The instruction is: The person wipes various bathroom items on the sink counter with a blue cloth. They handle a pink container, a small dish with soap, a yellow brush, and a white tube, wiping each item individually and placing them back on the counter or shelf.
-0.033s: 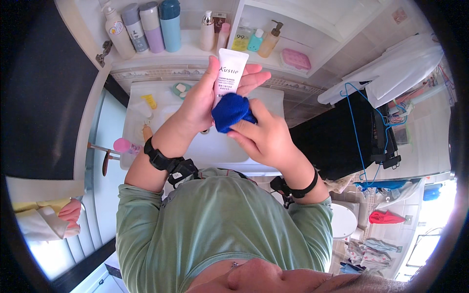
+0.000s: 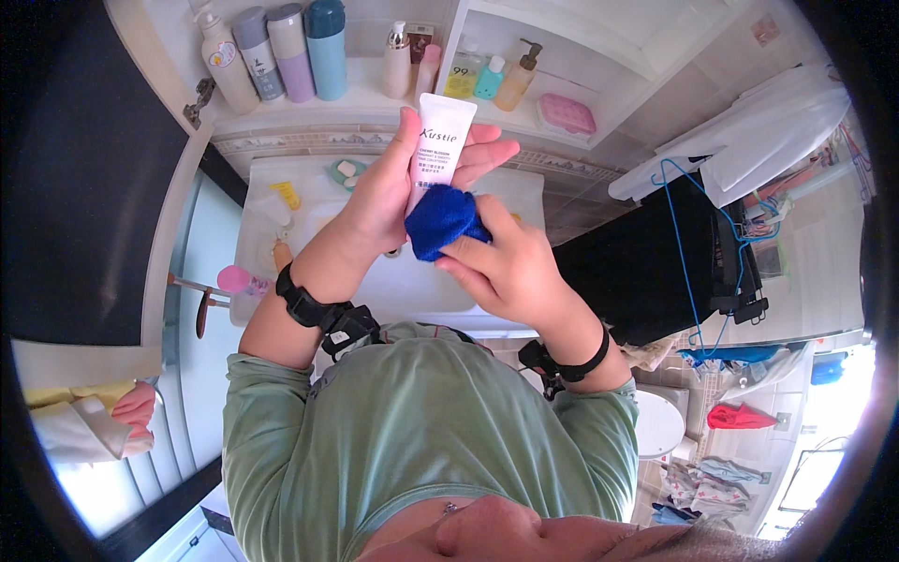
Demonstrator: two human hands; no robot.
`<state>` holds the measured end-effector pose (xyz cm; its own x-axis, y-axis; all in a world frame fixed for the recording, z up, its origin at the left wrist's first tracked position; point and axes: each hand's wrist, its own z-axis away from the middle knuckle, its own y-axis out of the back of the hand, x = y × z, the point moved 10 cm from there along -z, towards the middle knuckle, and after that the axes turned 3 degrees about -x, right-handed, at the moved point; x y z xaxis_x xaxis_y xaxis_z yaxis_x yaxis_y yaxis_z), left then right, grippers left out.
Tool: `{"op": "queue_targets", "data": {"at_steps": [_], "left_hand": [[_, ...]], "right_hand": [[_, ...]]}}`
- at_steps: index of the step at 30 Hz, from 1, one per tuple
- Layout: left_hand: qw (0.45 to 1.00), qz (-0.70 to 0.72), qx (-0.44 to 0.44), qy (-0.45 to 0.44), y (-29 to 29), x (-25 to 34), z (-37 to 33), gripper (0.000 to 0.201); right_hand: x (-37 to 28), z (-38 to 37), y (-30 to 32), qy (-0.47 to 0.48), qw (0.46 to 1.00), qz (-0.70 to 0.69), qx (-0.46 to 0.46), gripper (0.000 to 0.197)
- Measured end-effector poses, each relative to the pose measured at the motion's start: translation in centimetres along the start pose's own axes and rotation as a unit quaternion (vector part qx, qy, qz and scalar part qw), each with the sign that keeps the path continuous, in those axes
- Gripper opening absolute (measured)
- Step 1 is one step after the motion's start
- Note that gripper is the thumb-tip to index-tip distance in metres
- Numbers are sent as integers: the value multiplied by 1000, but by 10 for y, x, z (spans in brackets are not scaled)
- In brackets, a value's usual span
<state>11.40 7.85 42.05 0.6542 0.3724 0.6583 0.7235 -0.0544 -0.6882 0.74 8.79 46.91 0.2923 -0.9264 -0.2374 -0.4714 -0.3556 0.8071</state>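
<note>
My left hand (image 2: pixel 379 201) holds a pale pink and white squeeze tube (image 2: pixel 440 136) over the sink. The tube lies in the palm with its flat crimped end up, the thumb along one side and the fingertips stretched out behind it. A bunched dark blue cloth (image 2: pixel 442 223) is pinched in my right hand (image 2: pixel 510 258). It presses against the lower part of the tube and hides the cap end.
Below my hands is a white sink (image 2: pixel 421 286). On its left rim stand a yellow tube (image 2: pixel 287 195) and a green soap dish (image 2: pixel 350 173). Several bottles (image 2: pixel 326 51) line the shelf beyond. Black clothing (image 2: pixel 632 253) and a blue hanger (image 2: pixel 682 253) hang at the right.
The blue cloth and my right fingers have slid slightly down the tube, uncovering a little more of its print. My left hand and the tube stay in place.
</note>
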Motion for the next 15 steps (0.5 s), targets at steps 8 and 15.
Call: {"op": "queue_targets", "data": {"at_steps": [8, 15], "left_hand": [[999, -34, -13, 13, 3, -1, -2, 83], [997, -64, 13, 50, 13, -32, -3, 73]], "right_hand": [[6, 21, 4, -34, 997, -74, -3, 14], [33, -13, 57, -135, 982, 29, 132, 19]]}}
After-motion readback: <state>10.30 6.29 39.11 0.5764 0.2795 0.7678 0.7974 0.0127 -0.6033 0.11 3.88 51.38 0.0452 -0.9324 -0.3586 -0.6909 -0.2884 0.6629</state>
